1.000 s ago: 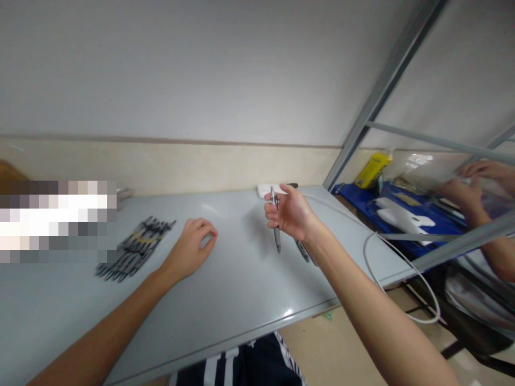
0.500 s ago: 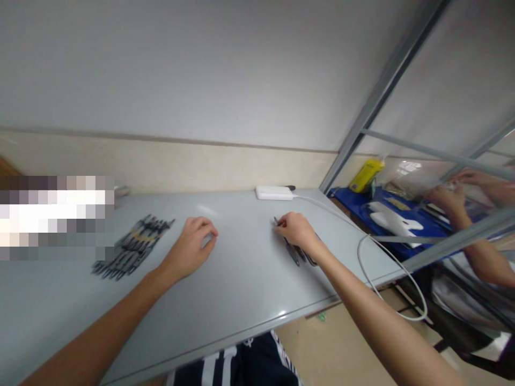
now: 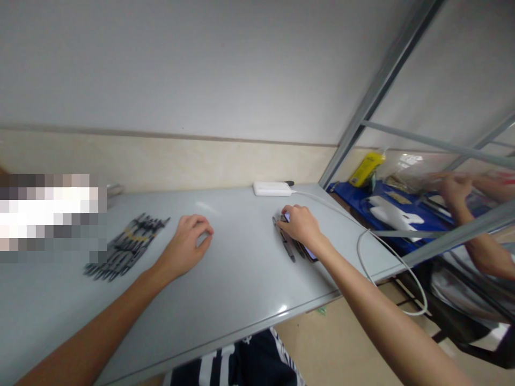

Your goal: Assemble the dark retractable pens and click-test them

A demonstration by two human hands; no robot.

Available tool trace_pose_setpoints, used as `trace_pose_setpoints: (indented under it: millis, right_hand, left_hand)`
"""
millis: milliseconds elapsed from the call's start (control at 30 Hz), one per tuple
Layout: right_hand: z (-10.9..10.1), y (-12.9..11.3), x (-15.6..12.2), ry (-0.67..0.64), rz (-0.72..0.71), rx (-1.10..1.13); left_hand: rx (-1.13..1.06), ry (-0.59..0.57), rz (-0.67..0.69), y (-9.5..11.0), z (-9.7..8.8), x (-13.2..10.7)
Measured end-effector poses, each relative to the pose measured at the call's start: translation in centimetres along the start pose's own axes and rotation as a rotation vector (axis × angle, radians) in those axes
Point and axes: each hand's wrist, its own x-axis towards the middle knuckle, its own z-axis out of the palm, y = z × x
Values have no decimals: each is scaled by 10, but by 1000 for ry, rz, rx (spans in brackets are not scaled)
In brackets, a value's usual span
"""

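Observation:
My left hand [image 3: 188, 244] rests on the table with its fingers loosely bent and the thumb apart, holding nothing. To its left, several dark pens [image 3: 124, 246] lie side by side in a slanting row, some with yellowish bands. My right hand [image 3: 300, 222] is bent over a phone [image 3: 313, 255] with a lit screen, covering its middle. The thumb and fingertips curl at the phone's far left corner. Along the phone's left side lies a dark pen [image 3: 288, 249], close to the thumb. What the fingers grip, if anything, is hidden.
A white power strip [image 3: 272, 188] stands by the wall, its white cable [image 3: 360, 228] looping over the table's right edge. Past a metal frame [image 3: 346, 136], another person's hand [image 3: 456, 190] works over a blue surface [image 3: 402, 241] with a yellow packet [image 3: 367, 168]. A blurred patch covers the far left.
My right hand has shifted slightly up and right off the pen, uncovering more of the phone's screen. My left hand keeps its pose. The view has moved a little.

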Motion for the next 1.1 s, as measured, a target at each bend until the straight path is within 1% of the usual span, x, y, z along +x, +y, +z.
trace_pose_setpoints:
  millis: [133,367,467,533,667,800,900,967,1100]
  right_hand:
    - [5,3,-1,-18,-35,-6]
    - [8,8,-1,-1,-16,31]
    - [8,8,0,17,-36,62]
    - [8,5,0,51,-55,84]
    - [8,-6,-2,112,-118,107]
    - [11,-22,-7,162,-212,169]
    - [14,-35,-11,180,-298,234]
    - [16,-43,-13,179,-355,266]
    - [22,-57,-14,153,-406,299]
  left_hand:
    - [2,-12,3,-1,1,0]
    - [38,-23,-6,-4,2,0]
    - [121,-40,-28,-4,1,0]
    - [238,-52,-93,-1,-2,0]
    - [533,-63,-254,11,-12,0]
    - [715,-77,-341,18,-21,-1]
    - [741,-76,-355,15,-23,-2]
    - [718,-66,-338,11,-23,-3]
    - [632,-45,-301,0,-21,-5]
